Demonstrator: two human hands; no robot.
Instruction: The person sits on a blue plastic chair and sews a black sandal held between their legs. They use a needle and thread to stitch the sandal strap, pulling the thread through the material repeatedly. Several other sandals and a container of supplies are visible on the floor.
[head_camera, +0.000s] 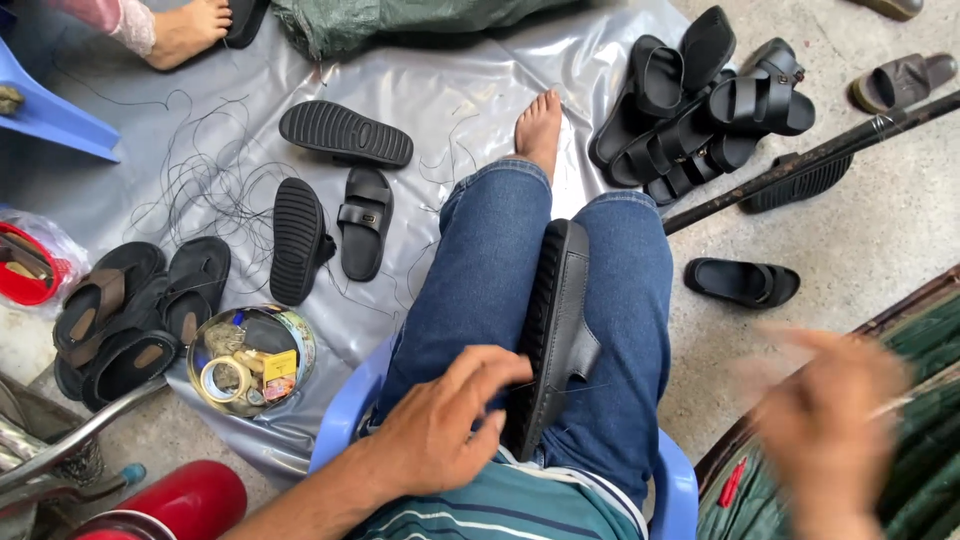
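Left hand rests on black sandal, fingers loosely spread, sandal clamped on edge between the knees (blue jeans). Right hand blurred; grip unclear.

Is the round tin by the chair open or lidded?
Open: the round tin shows tape rolls and small items inside, no lid on it.

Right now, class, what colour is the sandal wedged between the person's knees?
Black; the sandal shows best in the head view, with the left hand touching it.
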